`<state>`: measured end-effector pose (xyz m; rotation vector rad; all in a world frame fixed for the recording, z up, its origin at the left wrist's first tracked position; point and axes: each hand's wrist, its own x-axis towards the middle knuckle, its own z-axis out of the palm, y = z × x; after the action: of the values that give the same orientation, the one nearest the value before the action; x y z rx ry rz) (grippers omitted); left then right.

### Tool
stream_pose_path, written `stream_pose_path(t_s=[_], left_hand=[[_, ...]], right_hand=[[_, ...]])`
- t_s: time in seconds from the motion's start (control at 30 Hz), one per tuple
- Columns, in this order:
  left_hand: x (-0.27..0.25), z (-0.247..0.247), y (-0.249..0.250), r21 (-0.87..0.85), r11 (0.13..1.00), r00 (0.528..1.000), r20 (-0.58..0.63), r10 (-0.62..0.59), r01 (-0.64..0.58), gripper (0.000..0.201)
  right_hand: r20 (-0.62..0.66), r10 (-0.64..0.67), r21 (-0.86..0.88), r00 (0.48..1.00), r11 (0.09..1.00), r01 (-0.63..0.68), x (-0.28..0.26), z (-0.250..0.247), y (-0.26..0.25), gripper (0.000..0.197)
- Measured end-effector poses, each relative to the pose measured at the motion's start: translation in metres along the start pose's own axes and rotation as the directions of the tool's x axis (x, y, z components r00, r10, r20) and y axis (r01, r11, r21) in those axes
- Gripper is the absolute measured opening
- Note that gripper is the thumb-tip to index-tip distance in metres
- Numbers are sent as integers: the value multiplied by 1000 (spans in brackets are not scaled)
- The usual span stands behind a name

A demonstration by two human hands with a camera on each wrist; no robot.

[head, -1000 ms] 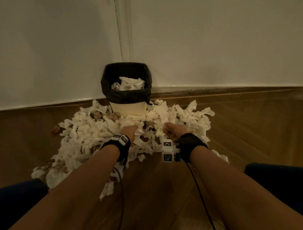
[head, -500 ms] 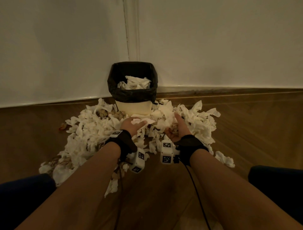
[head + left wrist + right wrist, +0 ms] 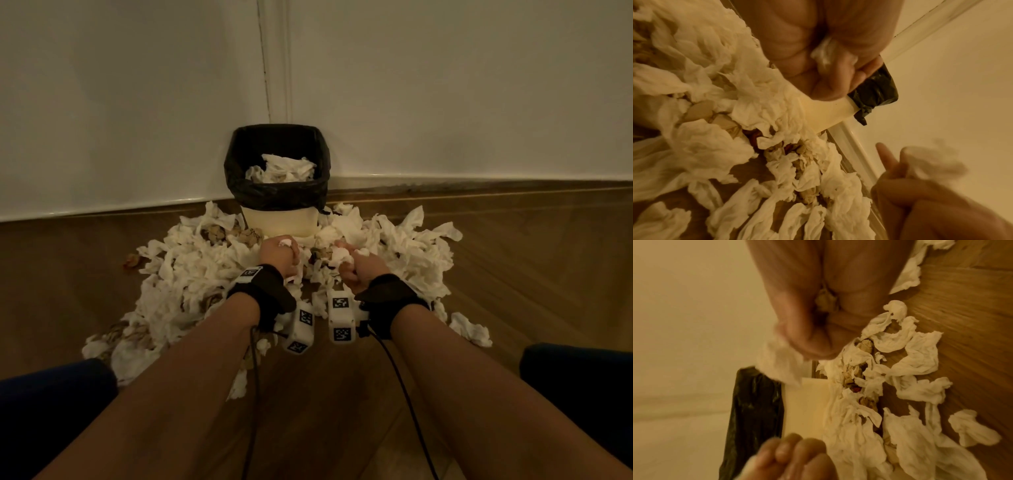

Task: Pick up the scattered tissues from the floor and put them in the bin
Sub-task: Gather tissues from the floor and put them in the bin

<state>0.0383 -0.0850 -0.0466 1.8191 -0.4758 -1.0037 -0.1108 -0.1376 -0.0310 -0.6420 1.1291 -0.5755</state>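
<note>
A cream bin (image 3: 278,224) with a black liner (image 3: 274,195) stands in the wall corner, holding some white tissues (image 3: 284,168). A wide heap of crumpled white tissues (image 3: 191,270) covers the floor before it. My left hand (image 3: 279,255) is curled into a fist round a wad of tissue (image 3: 825,52), just in front of the bin's base. My right hand (image 3: 352,263) grips another bunch of tissue (image 3: 781,360), close beside the left hand. Both are raised slightly above the heap.
White walls (image 3: 445,85) meet behind the bin with a skirting board (image 3: 479,180) along the floor. Bare wooden floor (image 3: 325,394) lies between my forearms. A stray tissue (image 3: 471,329) lies at the right, brownish scraps (image 3: 132,260) at the left. Dark knees (image 3: 579,377) flank the view.
Both hands went from digging in the heap to closing round tissue and lifting a little toward the bin. The view has tilted so the bin sits higher and nearer.
</note>
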Motion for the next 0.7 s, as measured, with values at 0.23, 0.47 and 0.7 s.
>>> stream_pose_path(t_s=[0.23,0.47,0.7], left_hand=[[-3,7,13,-162,986,995,104,-10,26,48],[-4,9,11,-76,995,998,-25,55,-57,38],[-10,3,15,-212,975,994,67,89,-74,28]], right_hand=[[28,-8,-99,1000,995,11,1,6,-11,67],[-76,-58,-266,995,963,36,2,8,-11,37],[81,-96,-27,992,995,98,-2,17,-31,30]])
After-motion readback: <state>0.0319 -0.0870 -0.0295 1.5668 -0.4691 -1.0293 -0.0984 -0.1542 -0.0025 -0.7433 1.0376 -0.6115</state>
